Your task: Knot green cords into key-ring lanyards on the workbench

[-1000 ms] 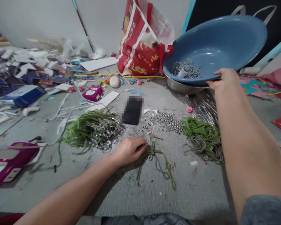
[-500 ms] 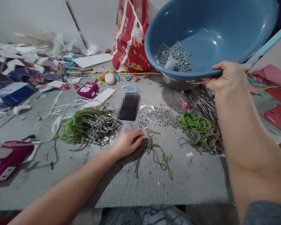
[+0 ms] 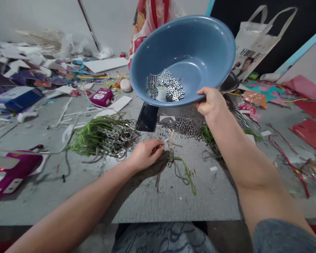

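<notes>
My right hand [image 3: 212, 101] grips the near rim of a large blue basin [image 3: 189, 45], holding it tilted above the table. Metal nuts [image 3: 171, 84] and a small white cup [image 3: 162, 94] have gathered low in the basin. My left hand [image 3: 148, 151] rests on the table, fingers curled in; whatever it may hold is hidden. Just right of it lies a green and grey cord [image 3: 184, 172] with a metal ring at its top. More small nuts [image 3: 184, 126] are scattered under the basin. Left of my left hand is a bundle of green cords with metal pieces [image 3: 102, 137].
A black phone [image 3: 147, 117] lies beneath the basin's left side. Another green cord bundle [image 3: 209, 138] is partly behind my right arm. Purple devices [image 3: 101, 97], paper scraps and a blue box [image 3: 15, 98] fill the left. A white bag [image 3: 258, 42] stands back right.
The basin has come left and lower in my right hand, now covering part of the red bag and hanging over the phone's edge. My left hand has barely moved.
</notes>
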The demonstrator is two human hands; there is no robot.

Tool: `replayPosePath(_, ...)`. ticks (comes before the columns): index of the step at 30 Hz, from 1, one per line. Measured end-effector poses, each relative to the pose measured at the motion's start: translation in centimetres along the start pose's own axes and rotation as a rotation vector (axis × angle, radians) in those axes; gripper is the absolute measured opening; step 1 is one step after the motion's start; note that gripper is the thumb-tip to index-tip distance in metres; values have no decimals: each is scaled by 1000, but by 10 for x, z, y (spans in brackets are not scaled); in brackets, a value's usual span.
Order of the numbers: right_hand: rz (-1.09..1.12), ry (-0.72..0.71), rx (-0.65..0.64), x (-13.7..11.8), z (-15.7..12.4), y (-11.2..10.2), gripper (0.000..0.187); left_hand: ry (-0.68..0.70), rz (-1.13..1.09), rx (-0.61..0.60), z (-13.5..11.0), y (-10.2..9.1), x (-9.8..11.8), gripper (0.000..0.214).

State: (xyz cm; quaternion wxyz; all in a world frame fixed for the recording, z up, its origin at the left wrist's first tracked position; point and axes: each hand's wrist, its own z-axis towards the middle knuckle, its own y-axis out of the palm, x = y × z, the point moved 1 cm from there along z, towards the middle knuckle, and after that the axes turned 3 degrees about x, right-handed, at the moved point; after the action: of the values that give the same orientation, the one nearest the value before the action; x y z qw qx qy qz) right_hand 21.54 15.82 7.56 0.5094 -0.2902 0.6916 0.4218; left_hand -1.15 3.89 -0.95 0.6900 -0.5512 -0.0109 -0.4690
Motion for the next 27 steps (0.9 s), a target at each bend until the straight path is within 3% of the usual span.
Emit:
replayPosePath(5, 53, 16, 74, -6, 8, -3, 25, 32, -1, 3, 0, 0, 1, 19)
replayPosePath(11, 9, -11, 145, -13, 22, -27, 26, 34, -11, -7, -1, 1, 1, 17)
replayPosePath(20, -4, -72, 155, -4, 26, -49, 24, 20, 16, -41, -1, 0, 1, 19)
replayPosePath(27, -117, -8, 97, -2, 20, -55, 19, 11, 39, -66, -1, 0, 1, 19)
